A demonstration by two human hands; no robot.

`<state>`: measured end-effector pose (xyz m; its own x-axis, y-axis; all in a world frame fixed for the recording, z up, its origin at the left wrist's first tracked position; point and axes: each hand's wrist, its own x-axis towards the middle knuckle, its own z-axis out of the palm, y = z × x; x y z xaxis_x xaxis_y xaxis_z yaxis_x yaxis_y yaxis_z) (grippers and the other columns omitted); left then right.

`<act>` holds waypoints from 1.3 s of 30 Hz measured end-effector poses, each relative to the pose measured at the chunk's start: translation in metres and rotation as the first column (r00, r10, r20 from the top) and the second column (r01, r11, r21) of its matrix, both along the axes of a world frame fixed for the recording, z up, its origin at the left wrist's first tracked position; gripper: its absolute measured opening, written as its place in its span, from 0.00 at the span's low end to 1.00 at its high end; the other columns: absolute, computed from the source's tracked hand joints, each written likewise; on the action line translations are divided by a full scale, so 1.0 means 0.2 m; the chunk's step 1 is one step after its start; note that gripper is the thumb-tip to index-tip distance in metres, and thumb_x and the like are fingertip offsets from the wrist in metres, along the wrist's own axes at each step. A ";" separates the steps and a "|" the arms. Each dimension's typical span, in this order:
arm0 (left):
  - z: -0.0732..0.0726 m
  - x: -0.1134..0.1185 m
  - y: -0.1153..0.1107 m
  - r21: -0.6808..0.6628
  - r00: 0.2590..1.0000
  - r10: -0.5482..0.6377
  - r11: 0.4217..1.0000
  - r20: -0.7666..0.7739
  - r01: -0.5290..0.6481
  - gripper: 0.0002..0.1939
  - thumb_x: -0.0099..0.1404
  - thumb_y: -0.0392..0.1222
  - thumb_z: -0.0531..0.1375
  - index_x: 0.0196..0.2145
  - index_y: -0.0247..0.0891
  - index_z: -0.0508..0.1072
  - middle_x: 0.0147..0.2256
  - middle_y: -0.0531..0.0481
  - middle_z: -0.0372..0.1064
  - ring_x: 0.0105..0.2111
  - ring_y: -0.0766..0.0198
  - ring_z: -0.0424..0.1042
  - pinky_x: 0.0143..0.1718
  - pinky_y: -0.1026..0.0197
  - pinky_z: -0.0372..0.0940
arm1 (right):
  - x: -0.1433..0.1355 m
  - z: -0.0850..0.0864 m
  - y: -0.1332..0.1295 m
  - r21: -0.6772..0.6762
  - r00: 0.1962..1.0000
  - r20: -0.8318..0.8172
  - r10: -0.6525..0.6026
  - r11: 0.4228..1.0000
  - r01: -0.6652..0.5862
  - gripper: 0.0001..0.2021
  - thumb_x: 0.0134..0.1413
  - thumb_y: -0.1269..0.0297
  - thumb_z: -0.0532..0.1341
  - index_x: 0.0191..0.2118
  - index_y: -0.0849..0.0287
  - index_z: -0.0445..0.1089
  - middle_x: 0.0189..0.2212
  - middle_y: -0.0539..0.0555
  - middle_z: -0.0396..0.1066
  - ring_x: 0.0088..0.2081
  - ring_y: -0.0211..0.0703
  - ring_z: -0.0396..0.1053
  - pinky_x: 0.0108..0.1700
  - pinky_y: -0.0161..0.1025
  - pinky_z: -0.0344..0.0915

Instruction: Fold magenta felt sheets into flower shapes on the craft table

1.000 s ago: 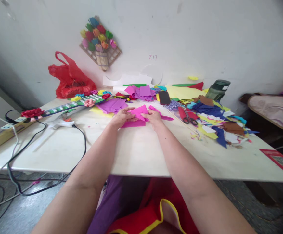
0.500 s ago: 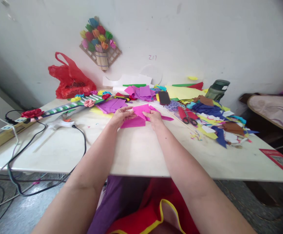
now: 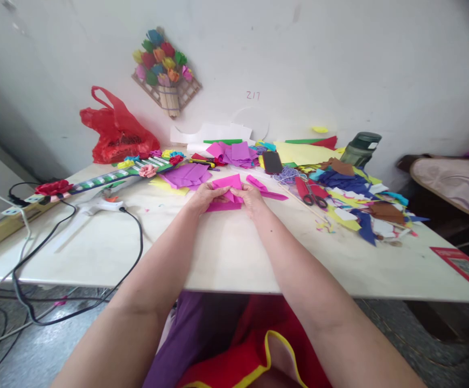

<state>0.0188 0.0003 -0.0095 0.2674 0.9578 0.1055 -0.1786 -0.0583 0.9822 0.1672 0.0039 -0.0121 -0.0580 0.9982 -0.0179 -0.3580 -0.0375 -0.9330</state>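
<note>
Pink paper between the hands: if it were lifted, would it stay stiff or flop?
The pink paper would probably bend rather than stay stiff, as it looks thin and folded between the left hand and right hand. It is likely light, held only at the fingertips, and may crease if pinched harder.

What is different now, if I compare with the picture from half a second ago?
The left hand and right hand have come closer together, thumbs nearly meeting on the pink paper, which has shifted slightly left. No clear letting go is visible. The scissors, phone and red bag stayed in place.
</note>
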 end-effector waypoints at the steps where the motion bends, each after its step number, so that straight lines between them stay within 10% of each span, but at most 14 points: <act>1: 0.00 0.00 0.00 0.003 1.000 0.006 1.000 -0.007 -0.006 0.17 0.46 0.46 0.71 0.30 0.30 0.78 0.27 0.44 0.76 0.25 0.64 0.74 0.33 0.62 0.69 | 0.00 -0.01 0.01 0.000 1.000 -0.006 0.001 1.000 -0.001 0.11 0.32 0.69 0.71 0.25 0.60 0.70 0.16 0.46 0.69 0.27 0.40 0.72 0.39 0.39 0.67; 20: 0.00 -0.01 0.03 -0.061 0.952 0.256 0.967 0.168 -0.249 0.12 0.45 0.41 0.69 0.26 0.33 0.73 0.21 0.50 0.72 0.22 0.64 0.72 0.28 0.62 0.68 | 0.02 0.02 -0.02 0.127 0.952 0.301 -0.060 0.992 0.022 0.09 0.44 0.72 0.62 0.34 0.57 0.64 0.18 0.44 0.67 0.19 0.36 0.67 0.24 0.33 0.63; 29: -0.01 -0.02 0.04 -0.065 0.935 0.266 0.964 0.236 -0.258 0.12 0.45 0.40 0.68 0.25 0.32 0.71 0.20 0.51 0.71 0.19 0.67 0.69 0.26 0.62 0.69 | 0.04 0.04 -0.06 0.290 0.901 0.432 0.040 0.940 -0.180 0.06 0.40 0.72 0.58 0.29 0.59 0.68 0.23 0.47 0.68 0.24 0.37 0.68 0.28 0.35 0.63; 39: 0.01 -0.01 0.03 -0.068 0.939 0.265 0.964 0.221 -0.257 0.11 0.47 0.40 0.67 0.25 0.33 0.70 0.20 0.52 0.71 0.19 0.66 0.71 0.28 0.62 0.70 | 0.01 -0.04 0.01 0.507 0.840 0.504 -0.200 0.856 -0.101 0.07 0.36 0.64 0.67 0.21 0.58 0.68 0.20 0.47 0.65 0.26 0.37 0.61 0.35 0.38 0.60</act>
